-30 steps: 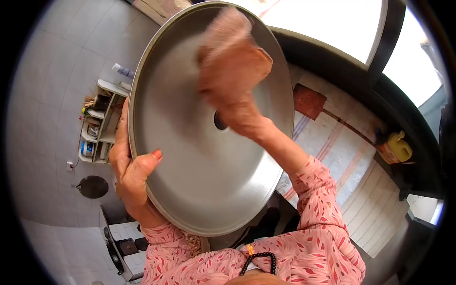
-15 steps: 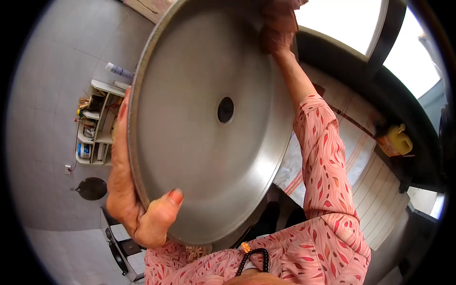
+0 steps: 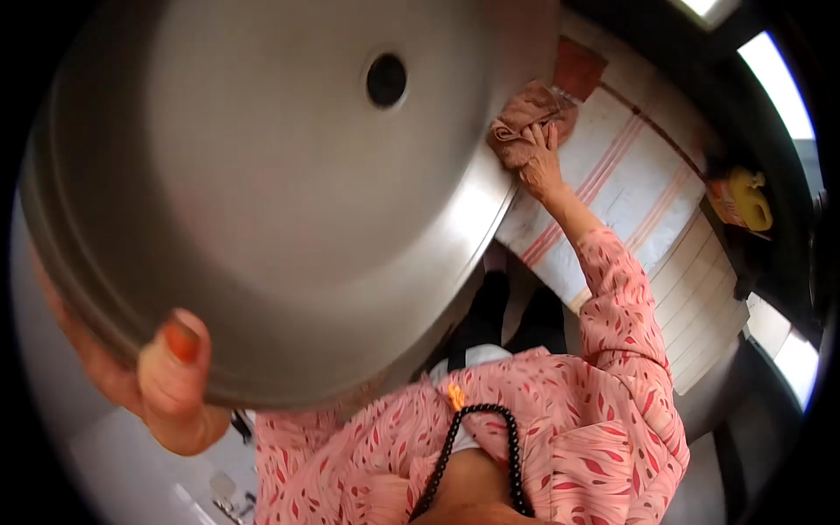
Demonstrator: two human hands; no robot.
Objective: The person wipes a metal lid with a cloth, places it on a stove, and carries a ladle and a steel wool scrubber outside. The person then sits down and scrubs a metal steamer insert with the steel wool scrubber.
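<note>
A large round metal pot lid [image 3: 289, 210] with a dark spot at its centre fills the upper left, tilted with its hollow side towards me. My left hand [image 3: 171, 385] grips its lower left rim, thumb over the inner side and fingers behind. At the lid's right edge my right hand [image 3: 541, 166] holds a bunched brown cloth [image 3: 529, 118]. Whether the cloth touches the rim I cannot tell.
To the right lies a white table covering with red stripes [image 3: 604, 166], a reddish-brown piece [image 3: 579, 68] at its far end. A yellow jug [image 3: 748, 199] stands beyond it, near slatted boards [image 3: 700, 302]. My legs [image 3: 490, 319] show below the lid.
The lid has come closer and moved left and up in view, with my left hand still on its rim. My right hand and the cloth have come down from the top to the lid's right edge.
</note>
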